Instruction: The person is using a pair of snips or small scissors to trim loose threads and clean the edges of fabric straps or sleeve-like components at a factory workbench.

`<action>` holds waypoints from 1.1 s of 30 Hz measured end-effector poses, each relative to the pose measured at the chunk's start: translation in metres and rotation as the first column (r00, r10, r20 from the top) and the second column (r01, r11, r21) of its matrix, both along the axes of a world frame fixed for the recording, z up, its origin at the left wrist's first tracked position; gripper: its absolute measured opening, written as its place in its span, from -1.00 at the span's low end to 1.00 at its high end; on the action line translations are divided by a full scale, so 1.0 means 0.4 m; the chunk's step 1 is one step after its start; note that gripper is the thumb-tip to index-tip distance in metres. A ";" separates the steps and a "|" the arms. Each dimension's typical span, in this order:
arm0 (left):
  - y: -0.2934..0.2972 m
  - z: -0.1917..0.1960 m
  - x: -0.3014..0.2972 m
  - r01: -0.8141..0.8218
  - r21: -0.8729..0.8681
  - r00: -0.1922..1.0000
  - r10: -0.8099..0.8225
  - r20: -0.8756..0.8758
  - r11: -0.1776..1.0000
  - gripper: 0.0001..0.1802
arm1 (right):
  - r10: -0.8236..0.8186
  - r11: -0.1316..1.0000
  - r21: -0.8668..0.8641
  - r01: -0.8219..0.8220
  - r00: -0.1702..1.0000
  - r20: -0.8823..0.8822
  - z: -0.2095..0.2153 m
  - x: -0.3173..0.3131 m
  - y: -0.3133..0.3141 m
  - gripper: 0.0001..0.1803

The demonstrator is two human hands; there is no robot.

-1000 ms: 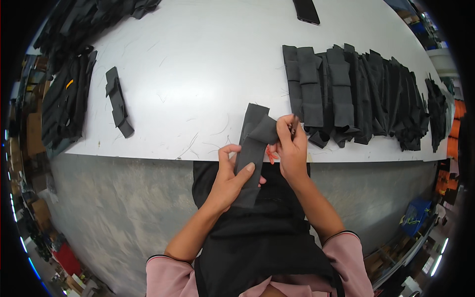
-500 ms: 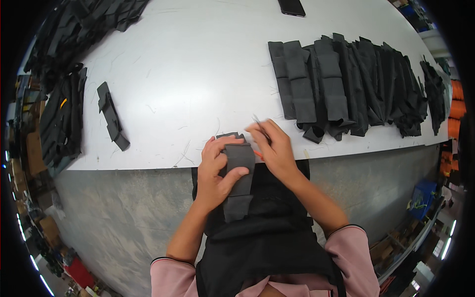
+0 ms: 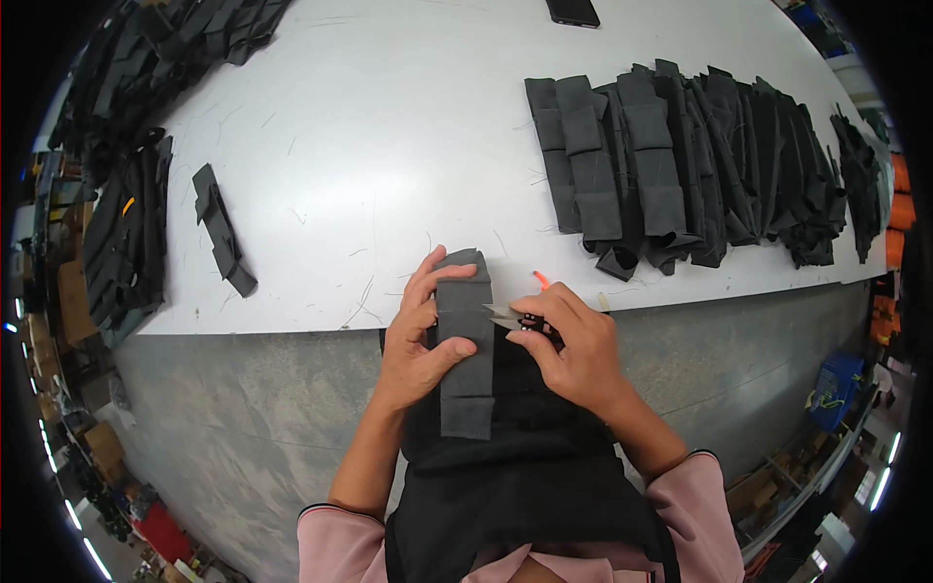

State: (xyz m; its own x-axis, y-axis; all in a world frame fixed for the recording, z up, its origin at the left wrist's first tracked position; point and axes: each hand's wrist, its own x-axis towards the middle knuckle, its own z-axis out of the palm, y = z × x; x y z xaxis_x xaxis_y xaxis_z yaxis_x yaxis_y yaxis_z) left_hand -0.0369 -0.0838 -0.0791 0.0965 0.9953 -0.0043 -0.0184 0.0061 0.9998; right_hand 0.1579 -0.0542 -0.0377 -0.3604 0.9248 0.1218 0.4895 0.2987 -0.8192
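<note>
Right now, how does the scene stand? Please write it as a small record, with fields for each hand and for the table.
left hand: holds a dark grey strip
right hand: holds small snips
snips blades: apart, tips at the strip's right edge, contact unclear
table, right: row of dark strips
table, left: one separate strip
table, far side: black phone

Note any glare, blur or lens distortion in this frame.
Head view: fisheye bends the edges of the white table and blackens corners; same view: a light strip, lower right, burns white; same view: snips and right hand look fairly sharp.
</note>
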 end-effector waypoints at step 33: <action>-0.006 0.007 -0.013 0.026 -0.066 1.000 -0.026 0.005 0.997 -0.67 | 0.056 0.998 0.012 -0.055 0.994 -0.096 -0.001 -0.025 -0.001 -0.78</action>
State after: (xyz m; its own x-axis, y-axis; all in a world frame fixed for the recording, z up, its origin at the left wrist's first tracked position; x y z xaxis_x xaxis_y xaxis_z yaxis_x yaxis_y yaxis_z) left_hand -0.0420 -0.0862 -0.0762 0.1227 0.9900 -0.0697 -0.0211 0.0728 0.9971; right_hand 0.1478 -0.0545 -0.0382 -0.3969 0.9025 0.1672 0.3912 0.3312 -0.8587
